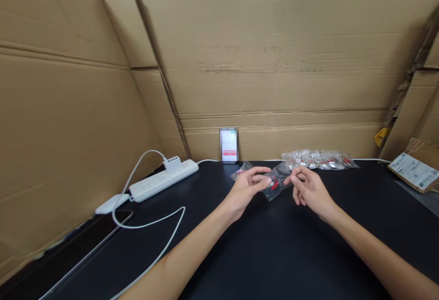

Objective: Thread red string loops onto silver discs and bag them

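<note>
My left hand (245,188) pinches a clear plastic bag (272,192) with a small red item showing inside; what the item is I cannot make out. The fingers of my right hand (308,190) are closed at the bag's right edge, thumb against forefinger. Just behind my left hand lies another clear bag (243,169), partly hidden by the fingers. Beyond my right hand, several clear bags (331,161) with red and silvery contents lie in a row along the cardboard wall.
A phone (229,145) with a lit screen leans on the cardboard wall (274,62). At left are a white power strip (164,181), a white cable (151,224) and a dark flat slab (68,249). A labelled brown packet (416,169) lies at right on the black table (274,263).
</note>
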### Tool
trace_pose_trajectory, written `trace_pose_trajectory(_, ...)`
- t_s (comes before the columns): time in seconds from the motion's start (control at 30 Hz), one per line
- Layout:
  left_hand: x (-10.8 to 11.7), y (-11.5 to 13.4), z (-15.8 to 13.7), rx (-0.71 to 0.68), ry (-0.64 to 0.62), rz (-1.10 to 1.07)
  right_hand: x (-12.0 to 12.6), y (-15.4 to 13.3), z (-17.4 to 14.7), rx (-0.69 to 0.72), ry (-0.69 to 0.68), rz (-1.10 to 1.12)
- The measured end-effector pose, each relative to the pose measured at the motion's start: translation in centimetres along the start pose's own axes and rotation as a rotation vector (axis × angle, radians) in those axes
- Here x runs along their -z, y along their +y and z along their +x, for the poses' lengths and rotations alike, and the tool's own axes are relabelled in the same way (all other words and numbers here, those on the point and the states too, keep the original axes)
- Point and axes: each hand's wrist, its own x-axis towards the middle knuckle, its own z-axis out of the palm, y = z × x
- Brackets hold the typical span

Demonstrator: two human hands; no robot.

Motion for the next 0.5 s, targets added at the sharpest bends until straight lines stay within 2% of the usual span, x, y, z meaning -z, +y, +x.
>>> trace_pose_trajectory(0.13,0.1,0.2,0.1,-0.033,0.073,-0.039,0.0,-0.8,-0.2,-0.165,-0.049,0.189)
trace_pose_trajectory(0.23,-0.1,0.2,0.0,-0.098,0.109,0.051,0.3,-0.8,-0.3,-0.258,-0.171,0.221)
trace_pose_trajectory(0.37,-0.5,0.0,0.0,-0.174,0.098,0.217,0.1,-0.1,-0.5,-0.271,-0.275,0.105)
trace_pose_trajectory(0.5,-0.6,-0.1,-0.1,-0.25,0.088,0.33,-1.1,0.5,-1.0,-0.292,-0.246,0.102)
